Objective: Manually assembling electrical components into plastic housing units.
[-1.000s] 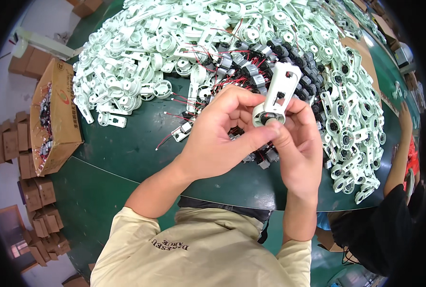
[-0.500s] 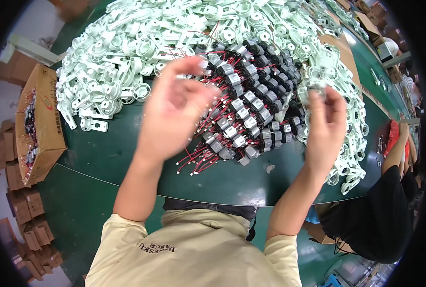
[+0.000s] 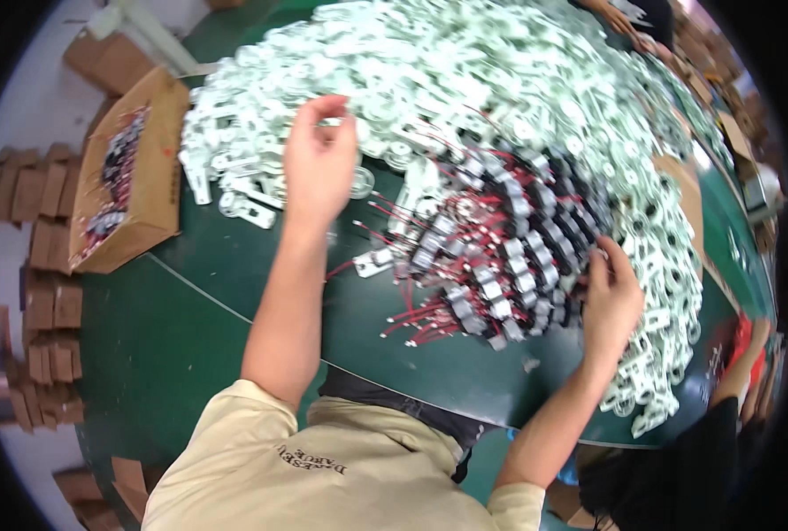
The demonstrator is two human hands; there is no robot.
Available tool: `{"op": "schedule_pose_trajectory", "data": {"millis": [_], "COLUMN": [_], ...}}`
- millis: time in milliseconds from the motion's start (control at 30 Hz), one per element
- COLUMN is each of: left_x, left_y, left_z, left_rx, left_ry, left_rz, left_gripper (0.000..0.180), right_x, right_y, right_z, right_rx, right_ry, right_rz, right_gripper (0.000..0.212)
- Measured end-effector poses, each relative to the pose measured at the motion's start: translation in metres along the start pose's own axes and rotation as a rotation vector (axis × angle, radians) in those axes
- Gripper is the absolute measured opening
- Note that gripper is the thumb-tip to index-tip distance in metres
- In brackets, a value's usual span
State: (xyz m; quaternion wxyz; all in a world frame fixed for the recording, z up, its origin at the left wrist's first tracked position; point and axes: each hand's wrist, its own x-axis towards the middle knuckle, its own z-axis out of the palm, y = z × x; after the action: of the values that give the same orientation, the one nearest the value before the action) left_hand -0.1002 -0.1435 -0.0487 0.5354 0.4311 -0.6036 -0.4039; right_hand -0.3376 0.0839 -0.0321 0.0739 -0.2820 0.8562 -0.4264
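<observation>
My left hand is over the near edge of a large heap of pale green-white plastic parts. Its thumb and index finger curl together; whatever is between them does not show clearly. My right hand is at the right side of a pile of small grey-and-black motors with red wires. The fingers of that hand are bent in a pinch beside the motors, and what they hold is hidden. Between my hands, a loose white part lies by the wire ends at the pile's left.
An open cardboard box with more wired motors stands at the table's left. Folded cartons are stacked beyond it. On the right, a co-worker's arm is near a red bag. Another person's hands are at the far side.
The view has shifted. My left hand has left the motors for the edge of the white heap; my right hand is lower, beside the motors. White parts now show at the motor pile's left.
</observation>
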Motion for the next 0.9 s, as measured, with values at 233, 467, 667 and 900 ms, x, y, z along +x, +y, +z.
{"op": "schedule_pose_trajectory", "data": {"millis": [233, 467, 667, 900], "left_x": [0.001, 0.003, 0.012, 0.018], "left_y": [0.002, -0.004, -0.029, -0.028], "left_z": [0.000, 0.019, -0.007, -0.011], "left_rx": [0.468, 0.702, 0.696, -0.055], "left_ry": [0.011, -0.094, -0.043, -0.184], "left_rz": [0.294, 0.468, 0.513, 0.035], "left_gripper": [0.022, 0.026, 0.014, 0.017], "right_x": [0.010, 0.004, 0.012, 0.020], "right_y": [0.002, 0.007, -0.045, -0.035], "right_z": [0.006, -0.008, -0.020, -0.001], "right_rx": [0.124, 0.216, 0.321, 0.422], "right_ry": [-0.043, 0.115, 0.257, 0.128], "right_rz": [0.046, -0.120, -0.463, -0.312], "right_gripper": [0.024, 0.027, 0.013, 0.014]}}
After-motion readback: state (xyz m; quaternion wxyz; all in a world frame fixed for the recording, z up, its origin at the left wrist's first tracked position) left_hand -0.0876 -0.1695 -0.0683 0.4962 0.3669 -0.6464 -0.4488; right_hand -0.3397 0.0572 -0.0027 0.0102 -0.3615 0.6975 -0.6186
